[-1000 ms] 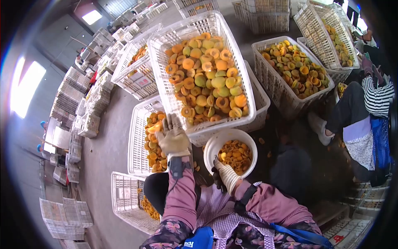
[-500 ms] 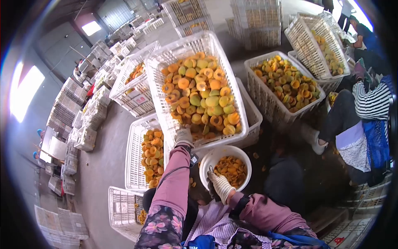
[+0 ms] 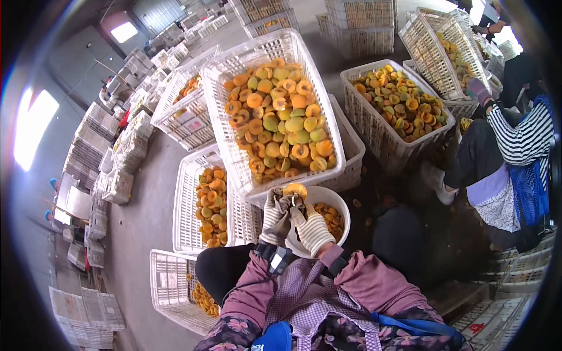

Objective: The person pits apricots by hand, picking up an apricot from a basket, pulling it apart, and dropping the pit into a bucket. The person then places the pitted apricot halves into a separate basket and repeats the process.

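Both gloved hands meet in front of me, over the near-left rim of a white bucket [image 3: 346, 234]. My left hand [image 3: 275, 219], in a white knit glove with dark, stained fingers, is closed on an orange peach half [image 3: 295, 190] held cut side up. My right hand [image 3: 314, 229], in a striped knit glove, is closed against the fruit, with a small metal tool [image 3: 294, 200] at its fingertips, mostly hidden by the fingers. Orange fruit pieces [image 3: 329, 219] lie in the bucket. Just beyond, a tilted white crate [image 3: 214, 111] is full of halved peaches [image 3: 281, 117].
Left of the bucket stands a crate of orange halves [image 3: 181, 216], with another low crate [image 3: 167, 292] nearer me. A full crate [image 3: 374, 137] stands to the right. A person in striped sleeves [image 3: 509, 137] sits at far right. Stacked crates [image 3: 360, 29] stand behind.
My left hand has come back from the big crate's near edge to my right hand, bringing a peach half. My right hand has risen slightly from the bucket to meet it.
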Motion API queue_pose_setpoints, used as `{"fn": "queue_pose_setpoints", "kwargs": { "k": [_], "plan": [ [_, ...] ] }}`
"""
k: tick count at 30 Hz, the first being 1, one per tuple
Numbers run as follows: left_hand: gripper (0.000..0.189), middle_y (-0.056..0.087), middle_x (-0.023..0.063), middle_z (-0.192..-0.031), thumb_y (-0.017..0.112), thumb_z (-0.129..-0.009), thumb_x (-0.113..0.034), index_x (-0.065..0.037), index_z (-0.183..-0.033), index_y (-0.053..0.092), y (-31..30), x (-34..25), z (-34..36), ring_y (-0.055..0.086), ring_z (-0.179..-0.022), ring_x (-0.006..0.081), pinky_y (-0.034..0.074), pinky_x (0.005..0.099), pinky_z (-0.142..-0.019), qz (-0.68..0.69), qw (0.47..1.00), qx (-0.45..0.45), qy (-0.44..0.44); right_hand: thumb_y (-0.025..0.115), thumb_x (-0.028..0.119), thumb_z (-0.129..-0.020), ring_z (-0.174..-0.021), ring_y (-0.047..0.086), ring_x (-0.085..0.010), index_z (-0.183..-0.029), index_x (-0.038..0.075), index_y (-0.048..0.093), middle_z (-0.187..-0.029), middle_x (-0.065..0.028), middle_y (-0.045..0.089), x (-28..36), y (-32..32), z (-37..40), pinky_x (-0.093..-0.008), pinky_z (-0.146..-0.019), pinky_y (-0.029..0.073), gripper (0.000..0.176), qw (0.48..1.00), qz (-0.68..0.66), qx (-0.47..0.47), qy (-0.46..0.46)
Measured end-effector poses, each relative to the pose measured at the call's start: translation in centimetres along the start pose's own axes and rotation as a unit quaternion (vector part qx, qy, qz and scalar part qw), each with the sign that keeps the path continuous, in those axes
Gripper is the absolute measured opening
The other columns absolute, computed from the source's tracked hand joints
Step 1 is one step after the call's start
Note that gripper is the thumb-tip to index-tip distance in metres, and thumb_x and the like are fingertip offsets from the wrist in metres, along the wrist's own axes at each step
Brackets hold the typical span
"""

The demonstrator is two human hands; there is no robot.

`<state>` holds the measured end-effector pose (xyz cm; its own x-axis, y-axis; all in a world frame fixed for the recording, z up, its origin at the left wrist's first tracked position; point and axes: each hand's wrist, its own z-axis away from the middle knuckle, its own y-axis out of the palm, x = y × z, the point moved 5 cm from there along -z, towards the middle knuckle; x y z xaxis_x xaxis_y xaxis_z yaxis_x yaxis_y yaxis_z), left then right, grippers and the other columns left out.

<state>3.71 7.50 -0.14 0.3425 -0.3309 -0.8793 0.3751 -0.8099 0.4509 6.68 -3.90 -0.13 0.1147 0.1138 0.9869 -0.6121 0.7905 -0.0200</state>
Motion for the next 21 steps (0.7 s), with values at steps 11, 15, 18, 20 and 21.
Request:
{"fn": "queue_pose_setpoints", "kwargs": {
  "k": [11, 15, 18, 20, 21],
  "plan": [
    [0.039, 0.058, 0.0111, -0.102, 0.044, -0.095, -0.036, -0.001, -0.113, 0.050, -0.2, 3.5, 2.4, 0.059, -0.094, 0.0242, 0.049, 0.0341, -0.083, 0.219, 0.964, -0.083, -0.122, 0.042, 0.046, -0.088, -0.094, 0.057, -0.0432, -0.113, -0.001, 0.050, -0.095, -0.0302, 0.060, -0.2, 0.2, 1.3, -0.0473, -0.082, 0.046, 0.054, 0.973, 0.219, 0.009, 0.072],
    [0.039, 0.058, 0.0113, -0.101, 0.042, -0.096, -0.037, -0.001, -0.111, 0.050, -0.7, 3.4, 2.7, 0.059, -0.092, 0.0241, 0.051, 0.0322, -0.077, 0.107, 0.980, -0.140, -0.089, 0.039, 0.043, -0.090, -0.085, 0.060, -0.0435, -0.111, -0.002, 0.048, -0.087, -0.0292, 0.061, 0.4, 0.2, 1.2, -0.0489, -0.076, 0.047, 0.050, 0.955, 0.293, 0.032, 0.037],
    [0.040, 0.058, 0.0114, -0.101, 0.041, -0.096, -0.038, -0.002, -0.111, 0.050, -0.4, 2.9, 3.0, 0.060, -0.091, 0.0241, 0.052, 0.0313, -0.074, 0.047, 0.982, -0.167, -0.073, 0.038, 0.041, -0.091, -0.083, 0.060, -0.0435, -0.112, -0.002, 0.047, -0.085, -0.0292, 0.061, 1.3, 0.1, 1.3, -0.0491, -0.075, 0.047, 0.049, 0.947, 0.312, 0.059, 0.047],
    [0.039, 0.058, 0.0122, -0.103, 0.041, -0.097, -0.037, -0.002, -0.109, 0.050, -0.1, 2.2, 3.4, 0.061, -0.088, 0.0219, 0.052, 0.0266, -0.064, 0.086, 0.974, -0.197, -0.069, 0.038, 0.041, -0.091, -0.083, 0.060, -0.0431, -0.112, -0.001, 0.047, -0.084, -0.0287, 0.061, 1.4, 0.2, 1.4, -0.0492, -0.074, 0.048, 0.048, 0.946, 0.310, 0.073, 0.052],
    [0.038, 0.058, 0.0123, -0.103, 0.041, -0.096, -0.037, -0.002, -0.109, 0.050, -0.1, 1.9, 3.4, 0.061, -0.087, 0.0217, 0.052, 0.0261, -0.064, 0.082, 0.973, -0.201, -0.073, 0.039, 0.040, -0.091, -0.083, 0.061, -0.0427, -0.113, -0.001, 0.047, -0.083, -0.0283, 0.062, 1.4, 0.2, 1.5, -0.0493, -0.074, 0.048, 0.047, 0.945, 0.310, 0.086, 0.054]
  ]
}}
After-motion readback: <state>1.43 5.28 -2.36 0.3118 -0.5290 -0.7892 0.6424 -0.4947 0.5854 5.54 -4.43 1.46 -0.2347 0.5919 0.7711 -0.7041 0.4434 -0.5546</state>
